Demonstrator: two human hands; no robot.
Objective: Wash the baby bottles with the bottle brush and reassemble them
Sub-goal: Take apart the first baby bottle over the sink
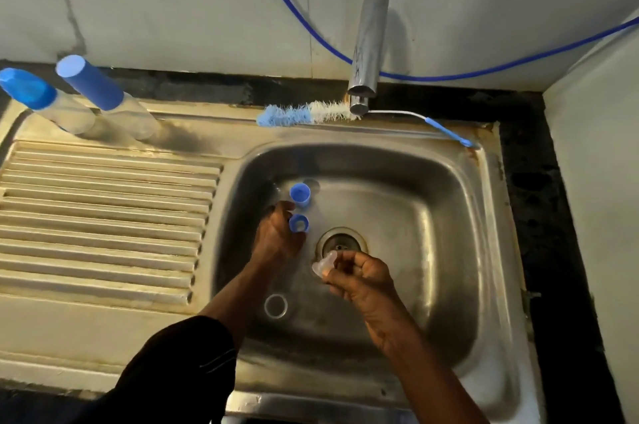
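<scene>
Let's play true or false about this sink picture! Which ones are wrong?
1. The right hand holds a clear teat. True.
2. The left hand holds a blue ring. True.
3. The bottle brush is inside the basin. False: it lies on the sink's back rim, by the tap.
4. Water pours from the tap. False: no stream shows.
5. Both blue-capped bottles lie in the basin. False: they stand on the drainboard.

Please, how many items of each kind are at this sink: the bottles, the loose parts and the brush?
Capped bottles: 2
Blue rings: 2
Clear teat: 1
Clear ring: 1
Bottle brush: 1
Total: 7
</scene>
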